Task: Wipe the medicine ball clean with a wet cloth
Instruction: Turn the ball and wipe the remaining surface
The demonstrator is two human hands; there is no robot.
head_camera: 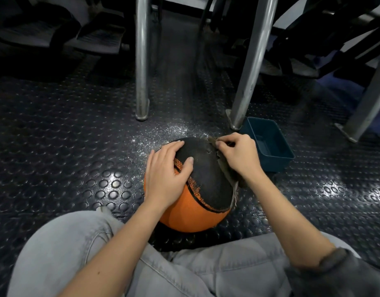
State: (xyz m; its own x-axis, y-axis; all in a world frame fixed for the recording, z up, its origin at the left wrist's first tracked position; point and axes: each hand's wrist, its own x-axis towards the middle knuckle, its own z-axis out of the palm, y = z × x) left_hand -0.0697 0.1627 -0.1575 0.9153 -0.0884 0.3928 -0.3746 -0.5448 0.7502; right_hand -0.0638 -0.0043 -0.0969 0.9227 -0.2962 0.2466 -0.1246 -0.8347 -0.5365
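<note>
An orange and black medicine ball sits on the studded floor right in front of my knees. My left hand rests on the ball's upper left side, fingers spread and pressing on it. A frayed grey-brown cloth lies against the ball's upper right side. My right hand grips that cloth, fingers curled over its top edge, and holds it to the ball. Most of the cloth is hidden under that hand.
A dark teal plastic tub stands on the floor just right of the ball. Two metal legs rise behind it, a third at the right edge. Wet speckles mark the black studded floor beyond the ball. My jeans fill the foreground.
</note>
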